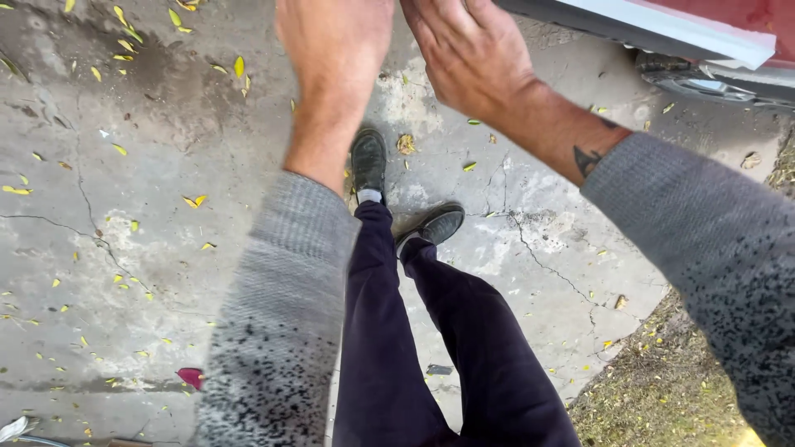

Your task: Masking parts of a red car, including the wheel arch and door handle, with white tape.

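Above a cracked concrete floor [166, 149], I see both hands raised side by side toward the top edge of the view. My left hand [335, 41] is seen from the back, its fingers cut off by the frame, so I cannot tell whether they are spread or curled, or whether they hold anything. My right hand [468, 50] sits just beside it, almost touching, fingers also running out of view; its state is equally unclear. Both forearms come out of grey knitted sleeves [281, 314] speckled with black toward the near end, and the right forearm carries a small dark tattoo [586, 159]. Nearest to the right hand, at the top right corner, is the lower edge of a red vehicle [729, 21] with a pale strip along it and a shiny metal part beneath. Below the hands, dark trousers [397, 348] lead down to two dark shoes [368, 161] standing on the concrete. Small yellow leaves [238, 66] lie scattered across the floor, and a patch of dry grass [662, 389] fills the lower right corner.
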